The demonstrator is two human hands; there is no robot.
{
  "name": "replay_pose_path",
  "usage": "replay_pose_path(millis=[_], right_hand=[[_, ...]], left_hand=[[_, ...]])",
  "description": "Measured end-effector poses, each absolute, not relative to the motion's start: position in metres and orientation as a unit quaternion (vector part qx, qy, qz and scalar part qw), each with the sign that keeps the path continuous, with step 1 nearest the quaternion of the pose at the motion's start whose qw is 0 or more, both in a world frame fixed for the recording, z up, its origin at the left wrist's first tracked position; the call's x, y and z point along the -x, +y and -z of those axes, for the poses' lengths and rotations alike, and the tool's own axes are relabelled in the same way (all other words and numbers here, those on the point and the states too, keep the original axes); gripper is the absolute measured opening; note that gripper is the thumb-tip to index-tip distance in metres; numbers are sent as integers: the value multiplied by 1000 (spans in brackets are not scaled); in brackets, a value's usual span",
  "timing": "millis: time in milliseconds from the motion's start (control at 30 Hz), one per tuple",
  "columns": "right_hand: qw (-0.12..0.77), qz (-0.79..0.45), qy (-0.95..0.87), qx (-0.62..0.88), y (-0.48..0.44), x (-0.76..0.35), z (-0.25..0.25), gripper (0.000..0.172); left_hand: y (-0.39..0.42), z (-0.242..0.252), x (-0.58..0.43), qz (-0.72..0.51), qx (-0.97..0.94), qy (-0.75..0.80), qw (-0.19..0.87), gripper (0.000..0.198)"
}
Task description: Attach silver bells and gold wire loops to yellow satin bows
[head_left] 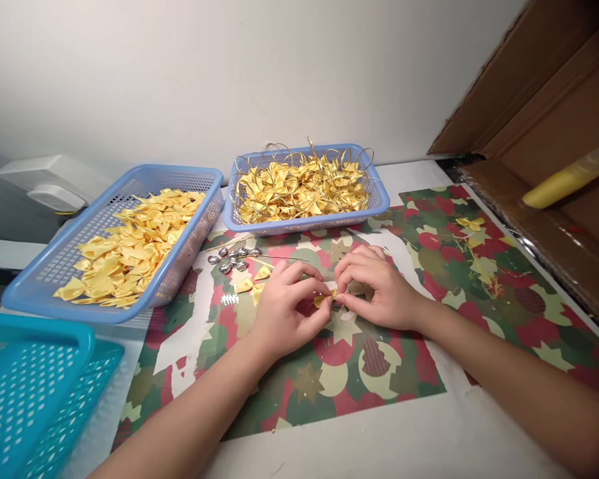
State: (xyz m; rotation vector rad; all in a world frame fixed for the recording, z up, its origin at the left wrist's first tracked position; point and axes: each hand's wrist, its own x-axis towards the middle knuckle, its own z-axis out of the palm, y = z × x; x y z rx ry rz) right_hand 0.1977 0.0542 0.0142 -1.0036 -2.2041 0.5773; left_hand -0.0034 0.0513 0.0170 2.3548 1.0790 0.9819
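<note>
My left hand (287, 309) and my right hand (377, 286) meet over the patterned sheet (379, 372), fingers pinched together on one small yellow ribbon bow (325, 299). Only a sliver of the bow shows between the fingertips. Just left of my left hand lie two or three loose yellow bows (252, 283) and a cluster of small silver beads (232, 258). A thin gold wire (267, 261) lies beside the beads.
A blue basket (50, 266) of plain yellow bows stands at the left. Another blue basket (379, 193) with bows on gold loops sits behind my hands. A teal basket (34, 386) is at the near left, a cardboard box (554, 133) at the right.
</note>
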Motion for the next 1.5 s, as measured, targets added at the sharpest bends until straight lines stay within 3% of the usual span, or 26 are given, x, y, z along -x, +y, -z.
replay_pose_path(millis=[633,867,1100,1267,1500], right_hand=[[389,-223,-800,399,57,-199,-18,11],[382,-203,-811,394,56,-199,-19,11],[361,-193,-818,404,55,-195,-22,11],[384,-187,-792,437,54,-195,-23,3],[351,-197,-781,477,48,-185,-18,16]], left_hand=[[52,-12,2,-333,-835,404,168,9],[54,-18,4,-351,-802,413,251,16],[58,-14,2,-358,-776,394,339,11],[61,-14,2,-380,-707,403,440,11],[63,-17,3,-363,-674,421,486,16]])
